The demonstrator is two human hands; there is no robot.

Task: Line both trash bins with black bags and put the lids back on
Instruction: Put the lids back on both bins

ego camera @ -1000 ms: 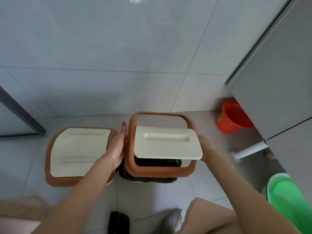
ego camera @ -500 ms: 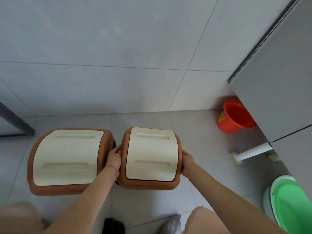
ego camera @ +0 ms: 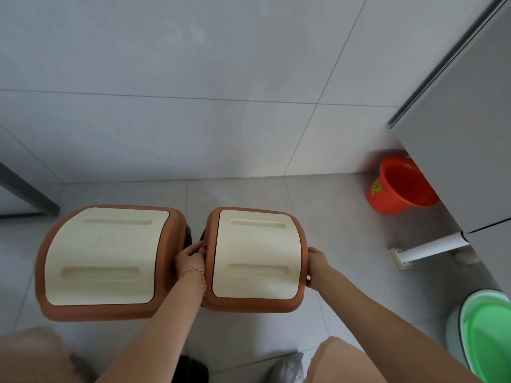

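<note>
Brown rim, cream panel: right lid [ego camera: 255, 259], now down flat on the right bin, level with its twin.
Change: a second ago raised and tilted above the open bin with black bag showing underneath; half a second ago already lowered; now seated, with the view drawn in closer.
Left hand [ego camera: 190, 258]: pressed against the left flank of the right lid, in the gap between the bins, fingers curled onto the brown rim.
Right hand [ego camera: 315, 265]: on the right flank of the same lid, fingers wrapped over the edge, gripping it.
Left lid [ego camera: 109, 262]: on the left bin, untouched, just beside the left hand.
Black bag [ego camera: 188, 234]: only a dark sliver visible in the gap between the bins, at the far side; the rest hidden under the lids.
Place: both bins on the grey tiled floor [ego camera: 331, 217], near the wall, side by side and almost touching.
Meaning for the task: both lids on, both bins apparently lined; likely only a last press or release remaining.
Nearby: orange bucket [ego camera: 401, 189] at the far right under a grey cabinet; green basin [ego camera: 486, 335] at the near right.
Writing: small yellow sticker on the orange bucket, too small to read; no other labels legible.
</note>
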